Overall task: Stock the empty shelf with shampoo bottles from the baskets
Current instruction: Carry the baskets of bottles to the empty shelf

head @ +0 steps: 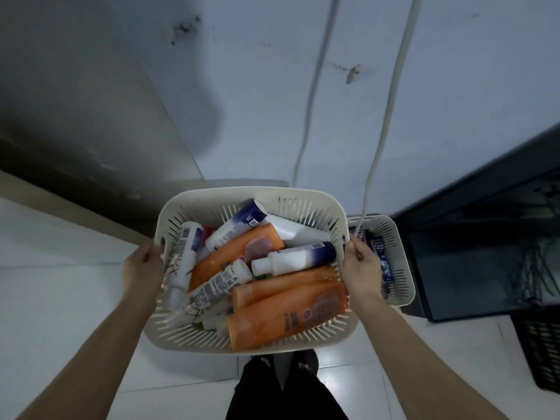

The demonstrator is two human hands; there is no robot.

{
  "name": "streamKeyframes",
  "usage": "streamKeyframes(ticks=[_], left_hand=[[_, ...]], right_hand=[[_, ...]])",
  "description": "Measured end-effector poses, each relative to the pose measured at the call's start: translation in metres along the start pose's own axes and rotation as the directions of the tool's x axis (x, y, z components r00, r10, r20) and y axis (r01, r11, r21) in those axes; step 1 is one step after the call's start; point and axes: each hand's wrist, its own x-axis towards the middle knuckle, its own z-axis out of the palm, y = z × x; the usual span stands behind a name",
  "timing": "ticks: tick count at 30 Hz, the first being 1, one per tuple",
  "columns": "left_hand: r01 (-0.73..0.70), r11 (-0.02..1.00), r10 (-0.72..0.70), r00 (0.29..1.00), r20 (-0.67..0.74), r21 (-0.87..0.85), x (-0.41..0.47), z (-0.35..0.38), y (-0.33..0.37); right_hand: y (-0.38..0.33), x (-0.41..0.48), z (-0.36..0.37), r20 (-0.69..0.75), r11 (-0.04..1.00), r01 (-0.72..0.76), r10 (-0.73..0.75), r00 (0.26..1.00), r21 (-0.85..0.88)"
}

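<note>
At the basket (303, 198), left hand (142, 268) grips; right hand (362, 268) too.

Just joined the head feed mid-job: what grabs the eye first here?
A cream slotted basket fills the centre, heaped with orange bottles and white-and-blue bottles lying every way. The left hand and right hand grip its side rims, holding it in front of the person. Behind the right hand sits a second basket with dark bottles, beside a dark shelving unit.
</note>
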Motion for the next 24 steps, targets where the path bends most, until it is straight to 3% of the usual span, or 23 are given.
streamKeyframes(ticks=[12,17,24], left_hand=[[-0.188,0.982,0.188,0.982,0.007,0.02,-0.141,-0.071,-0.002],[-0.247,0.969,0.242,0.961,0.135,0.028,-0.181,-0.063,0.004],[-0.369,0.929,0.354,0.864,0.357,-0.029,-0.247,-0.012,0.038]], right_hand=[[0.029,-0.139,-0.125,-0.083,0.977,-0.028,0.047,0.995,0.211],[0.061,-0.183,-0.184,-0.13,0.942,-0.079,0.127,0.983,0.325],[0.114,-0.242,-0.263,-0.352,0.907,-0.039,0.202,0.914,0.419]])
